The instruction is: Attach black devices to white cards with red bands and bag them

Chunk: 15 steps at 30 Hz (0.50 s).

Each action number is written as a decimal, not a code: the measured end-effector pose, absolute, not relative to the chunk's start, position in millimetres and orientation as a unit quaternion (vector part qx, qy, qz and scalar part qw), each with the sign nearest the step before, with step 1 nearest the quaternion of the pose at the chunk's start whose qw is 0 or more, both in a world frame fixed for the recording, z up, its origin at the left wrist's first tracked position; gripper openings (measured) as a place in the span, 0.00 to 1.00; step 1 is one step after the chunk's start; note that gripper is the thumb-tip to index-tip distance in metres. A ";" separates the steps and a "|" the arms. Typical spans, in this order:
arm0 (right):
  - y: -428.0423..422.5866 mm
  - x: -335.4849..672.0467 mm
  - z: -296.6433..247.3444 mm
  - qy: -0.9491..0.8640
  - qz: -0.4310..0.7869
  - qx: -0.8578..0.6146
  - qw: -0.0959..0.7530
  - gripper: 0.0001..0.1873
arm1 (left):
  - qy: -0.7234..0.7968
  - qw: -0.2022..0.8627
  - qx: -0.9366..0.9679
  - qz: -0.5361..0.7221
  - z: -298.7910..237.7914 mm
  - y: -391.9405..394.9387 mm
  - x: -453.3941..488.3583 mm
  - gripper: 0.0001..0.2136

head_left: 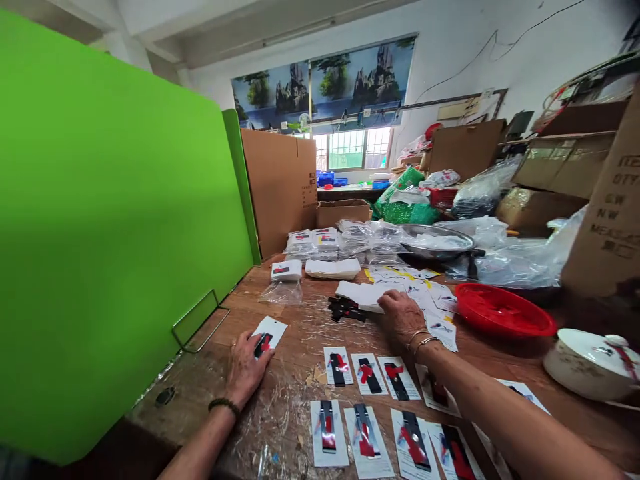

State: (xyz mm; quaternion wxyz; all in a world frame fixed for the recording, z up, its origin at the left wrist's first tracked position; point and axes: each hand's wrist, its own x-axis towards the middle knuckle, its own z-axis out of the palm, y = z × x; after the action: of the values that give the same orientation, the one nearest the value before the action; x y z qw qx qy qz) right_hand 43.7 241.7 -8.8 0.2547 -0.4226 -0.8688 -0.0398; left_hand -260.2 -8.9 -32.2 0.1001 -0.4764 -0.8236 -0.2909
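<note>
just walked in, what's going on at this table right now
A person is working with both hands among cards and small parts. The left hand is on a white card with a black-and-red piece on it. The right hand reaches to a white stack, beside a pile of black pieces. Nearer the person, cards with black-and-red pieces lie in two rows.
</note>
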 end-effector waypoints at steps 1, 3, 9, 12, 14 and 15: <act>244.5 43.3 -4.4 -0.856 -0.016 -0.427 0.289 0.13 | -0.827 0.090 -0.471 -0.294 -29.1 -3.5 -257.4 0.14; 243.8 42.1 8.6 -0.826 0.038 -0.415 0.380 0.12 | -0.832 0.077 -0.450 -0.316 -18.6 4.8 -248.4 0.12; 160.2 38.2 54.7 -0.794 0.127 -0.178 0.568 0.08 | -0.683 -0.229 -0.328 -0.611 40.6 -7.4 -171.7 0.17; 92.8 37.4 54.2 -0.805 0.154 -0.115 0.561 0.10 | -0.449 -0.512 -0.239 -0.692 59.6 -34.5 -118.5 0.21; 54.0 38.1 41.9 -0.810 0.171 -0.090 0.553 0.12 | -0.386 -0.515 -0.189 -0.742 60.3 -53.6 -93.1 0.19; 37.9 38.9 33.8 -0.814 0.176 -0.078 0.548 0.14 | -0.381 -0.495 -0.169 -0.762 57.6 -62.7 -85.2 0.20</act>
State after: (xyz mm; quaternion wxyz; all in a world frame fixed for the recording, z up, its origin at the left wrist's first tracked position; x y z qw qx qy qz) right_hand 38.9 37.9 33.8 0.5477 -0.0779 -0.8142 0.1759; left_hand -85.2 -62.7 57.6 -0.4954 -0.1693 -0.3814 -0.7619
